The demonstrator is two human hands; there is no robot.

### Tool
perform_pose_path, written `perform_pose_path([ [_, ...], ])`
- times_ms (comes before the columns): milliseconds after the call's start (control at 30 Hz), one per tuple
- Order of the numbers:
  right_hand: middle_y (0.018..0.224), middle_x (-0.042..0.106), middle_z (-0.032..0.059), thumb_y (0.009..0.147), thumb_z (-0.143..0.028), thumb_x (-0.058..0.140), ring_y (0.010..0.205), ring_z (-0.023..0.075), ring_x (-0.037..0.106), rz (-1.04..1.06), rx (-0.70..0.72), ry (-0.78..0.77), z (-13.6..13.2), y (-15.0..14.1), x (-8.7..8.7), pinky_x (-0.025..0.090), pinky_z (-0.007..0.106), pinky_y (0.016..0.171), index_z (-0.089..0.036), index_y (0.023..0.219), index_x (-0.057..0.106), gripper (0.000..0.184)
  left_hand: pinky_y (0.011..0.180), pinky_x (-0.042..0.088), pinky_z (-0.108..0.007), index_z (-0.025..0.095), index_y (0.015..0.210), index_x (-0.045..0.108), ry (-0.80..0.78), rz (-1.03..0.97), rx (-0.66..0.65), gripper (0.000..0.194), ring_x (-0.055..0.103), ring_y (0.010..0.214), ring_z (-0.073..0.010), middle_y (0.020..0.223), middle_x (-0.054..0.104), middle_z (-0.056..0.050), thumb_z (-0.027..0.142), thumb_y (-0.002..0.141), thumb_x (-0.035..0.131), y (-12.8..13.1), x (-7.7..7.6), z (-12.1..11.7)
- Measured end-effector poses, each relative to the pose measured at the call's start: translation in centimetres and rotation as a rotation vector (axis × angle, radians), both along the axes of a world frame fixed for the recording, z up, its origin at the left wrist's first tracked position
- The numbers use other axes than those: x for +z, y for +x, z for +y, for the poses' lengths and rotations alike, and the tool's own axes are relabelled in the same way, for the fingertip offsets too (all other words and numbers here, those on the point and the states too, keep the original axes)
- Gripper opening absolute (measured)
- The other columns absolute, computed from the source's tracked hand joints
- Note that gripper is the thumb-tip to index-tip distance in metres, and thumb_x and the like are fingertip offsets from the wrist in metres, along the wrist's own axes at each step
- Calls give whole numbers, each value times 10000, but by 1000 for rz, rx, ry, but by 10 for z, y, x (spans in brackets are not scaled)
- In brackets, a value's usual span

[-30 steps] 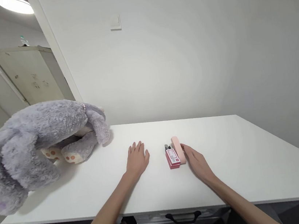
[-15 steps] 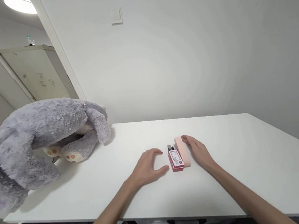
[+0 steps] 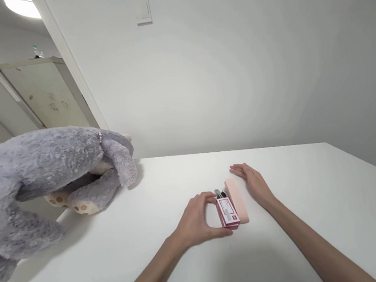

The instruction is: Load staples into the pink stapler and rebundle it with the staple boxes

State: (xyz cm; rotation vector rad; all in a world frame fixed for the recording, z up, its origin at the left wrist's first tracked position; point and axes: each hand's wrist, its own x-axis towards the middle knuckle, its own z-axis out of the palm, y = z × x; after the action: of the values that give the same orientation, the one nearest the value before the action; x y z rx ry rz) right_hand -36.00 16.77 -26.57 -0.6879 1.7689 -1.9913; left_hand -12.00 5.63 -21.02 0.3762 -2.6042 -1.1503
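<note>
On the white table [image 3: 177,272], the left hand [image 3: 195,219] has come in; the right hand [image 3: 256,185] has moved off
Right of the pink case [image 3: 238,201], the right hand is flat, holding nothing; just left of it, the left hand curves around the small boxes [image 3: 227,211], so it's the closer hand now, maybe squeezing, can't tell

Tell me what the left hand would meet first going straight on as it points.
Most likely the red-and-white boxes, right in front of the left hand; whether it already touches them is unclear.
</note>
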Motion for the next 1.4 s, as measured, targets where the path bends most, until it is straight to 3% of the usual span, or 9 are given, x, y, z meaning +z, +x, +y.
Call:
perform_pose_path([
  [133,1280,746,71,974,-679,484,1253,292,671,23,-2,33,0,0,-1,416,445,1167,-259,1099,731,503,1054,488,-464,271,1180,649,44,29,-34,694,598,1274,-334,1425,597,-82,496,593,943,0,1,-4],
  [267,1275,750,63,984,-680,463,1263,289,665,37,-5,57,0,2,1,403,450,1178,-261,1104,733,512,1071,488,-441,279,1231,613,26,31,-57,695,607,1288,-317,1456,590,-92,509,649,916,11,7,-26],
  [467,1283,747,59,1000,-667,435,1282,295,652,52,-8,99,3,5,4,409,458,1172,-272,1114,733,508,1079,484,-463,289,1369,481,-54,55,161,740,667,1204,-286,1269,721,-84,536,762,827,44,16,-85],
  [667,1288,743,50,1005,-662,424,1270,294,657,74,-15,127,4,8,5,419,453,1159,-280,1110,737,506,1035,515,-440,261,1326,516,-171,43,312,745,671,1194,-292,1246,724,-89,616,742,812,69,16,-126],
  [800,1260,754,42,1005,-650,435,1246,286,669,75,-4,127,4,9,4,427,449,1151,-287,1094,737,480,1031,520,-420,255,1278,576,-261,25,290,667,664,1199,-294,1273,706,-80,623,764,788,72,15,-130],
  [933,1240,761,44,1007,-645,432,1241,287,670,95,-10,140,5,10,5,418,455,1156,-287,1085,736,476,1049,503,-462,275,1367,535,-319,-25,318,717,650,1220,-314,1287,708,-79,628,784,761,71,17,-124],
  [1100,1242,759,35,1009,-642,425,1247,285,665,100,-11,151,7,12,6,405,459,1165,-298,1082,732,466,1072,488,-473,302,1452,462,-220,4,316,809,646,1261,-312,1296,725,-85,635,780,767,75,19,-129],
  [1200,1232,763,33,1009,-637,425,1242,283,668,97,-7,143,7,12,5,414,457,1157,-300,1077,729,459,1034,515,-469,313,1458,462,-183,31,389,822,652,1252,-307,1305,718,-84,634,770,776,81,20,-139],
  [1400,1232,765,42,1004,-651,417,1226,286,675,113,-10,151,7,9,1,431,456,1142,-293,1076,730,481,1122,459,-507,256,1321,634,-313,45,384,665,617,1275,-324,1359,683,-86,617,775,753,85,18,-146],
])
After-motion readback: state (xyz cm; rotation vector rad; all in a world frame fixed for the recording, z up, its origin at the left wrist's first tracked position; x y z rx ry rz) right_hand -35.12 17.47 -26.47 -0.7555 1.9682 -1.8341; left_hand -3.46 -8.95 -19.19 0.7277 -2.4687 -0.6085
